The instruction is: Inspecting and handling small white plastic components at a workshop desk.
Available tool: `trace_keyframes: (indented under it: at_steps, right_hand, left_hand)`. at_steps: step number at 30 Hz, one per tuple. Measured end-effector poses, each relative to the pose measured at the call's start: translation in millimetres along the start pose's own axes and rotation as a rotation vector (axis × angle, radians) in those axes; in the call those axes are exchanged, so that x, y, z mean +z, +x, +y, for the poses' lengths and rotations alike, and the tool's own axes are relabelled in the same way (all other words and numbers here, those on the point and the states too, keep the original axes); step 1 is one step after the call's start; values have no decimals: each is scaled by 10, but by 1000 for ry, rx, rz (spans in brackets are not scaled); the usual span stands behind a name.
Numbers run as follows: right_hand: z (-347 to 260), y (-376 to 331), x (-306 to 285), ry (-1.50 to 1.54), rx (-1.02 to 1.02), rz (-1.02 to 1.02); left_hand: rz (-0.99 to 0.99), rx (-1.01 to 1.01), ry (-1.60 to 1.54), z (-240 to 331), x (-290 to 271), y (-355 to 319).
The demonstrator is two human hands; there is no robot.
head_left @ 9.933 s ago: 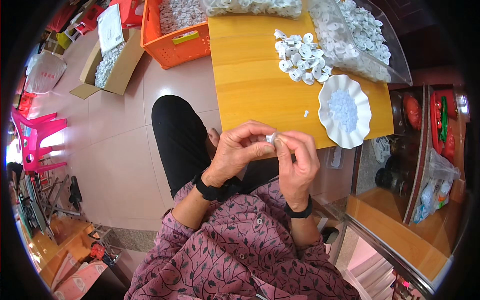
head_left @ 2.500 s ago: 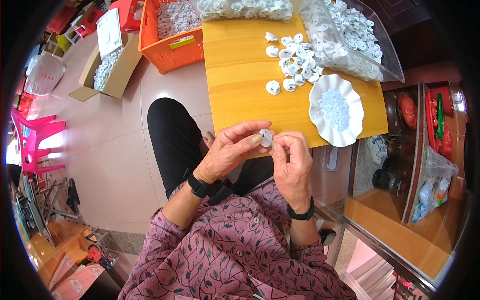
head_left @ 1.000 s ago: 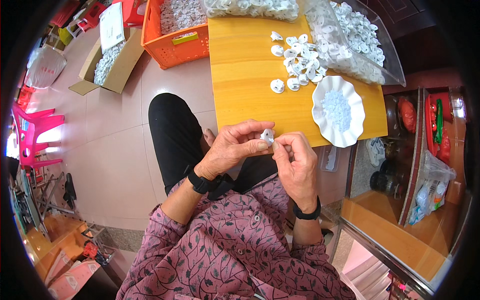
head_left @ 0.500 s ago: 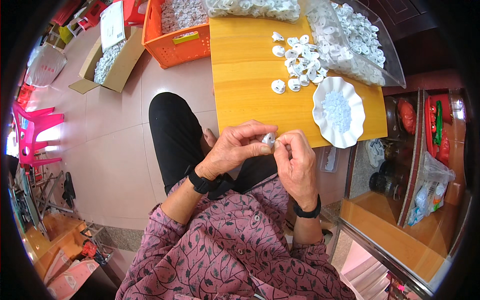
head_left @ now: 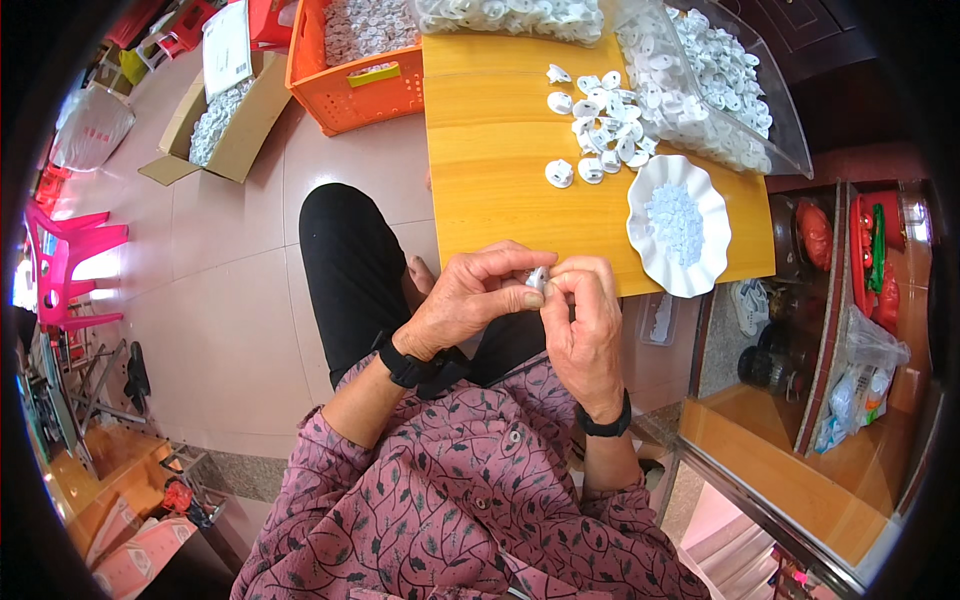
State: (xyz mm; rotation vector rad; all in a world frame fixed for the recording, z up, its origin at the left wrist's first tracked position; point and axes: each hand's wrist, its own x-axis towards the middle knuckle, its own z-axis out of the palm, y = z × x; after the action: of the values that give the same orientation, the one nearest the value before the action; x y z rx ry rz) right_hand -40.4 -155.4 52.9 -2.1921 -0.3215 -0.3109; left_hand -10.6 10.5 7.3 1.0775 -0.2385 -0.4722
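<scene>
Between thumb and fingers my left hand pinches a small white plastic part over my lap, at the table's near edge. My right hand has its thumb and fingertips closed right against that part; whether they hold a smaller piece is hidden. A loose pile of similar white plastic parts lies on the yellow wooden table. To the right of my hands stands a white wavy-rimmed dish with many tiny pale-blue pieces in it.
Clear plastic bins full of white parts stand at the table's far side. An orange crate and a cardboard box with more parts sit on the floor at far left. A pink stool stands left; shelving is right.
My right hand has shifted slightly left and closer against the white part. The left hand keeps its pinch nearly in place.
</scene>
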Motion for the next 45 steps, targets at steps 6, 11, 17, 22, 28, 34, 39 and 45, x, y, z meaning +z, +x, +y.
trace_keyframes:
  at_steps: [6, 11, 17, 22, 28, 34, 39, 45]
  right_hand:
    - [40, 4, -20, 94, -21, 13]
    - [24, 12, -48, 118, 39, 12]
    - [44, -6, -50, 153, 84, 34]
    - [61, -116, -98, 108, 122, 19]
    - [173, -309, -175, 129, 161, 68]
    - [148, -298, -206, 73, 118, 129]
    - [292, -271, -397, -62, 147, 283]
    - [599, -34, -505, -627, 80, 271]
  left_hand:
    - [1, -11, 19, 15, -24, 7]
    - [-2, -38, -103, 0, -32, 20]
    - [47, -63, -244, 11, 8, 16]
    - [94, -149, -68, 287, -25, 81]
    - [136, -61, 288, 1109, -94, 793]
    - [13, 632, 495, 1833, -961, 2134]
    - [182, 508, 327, 1798, -690, 2140]
    - [173, 94, 686, 1078, -318, 1631]
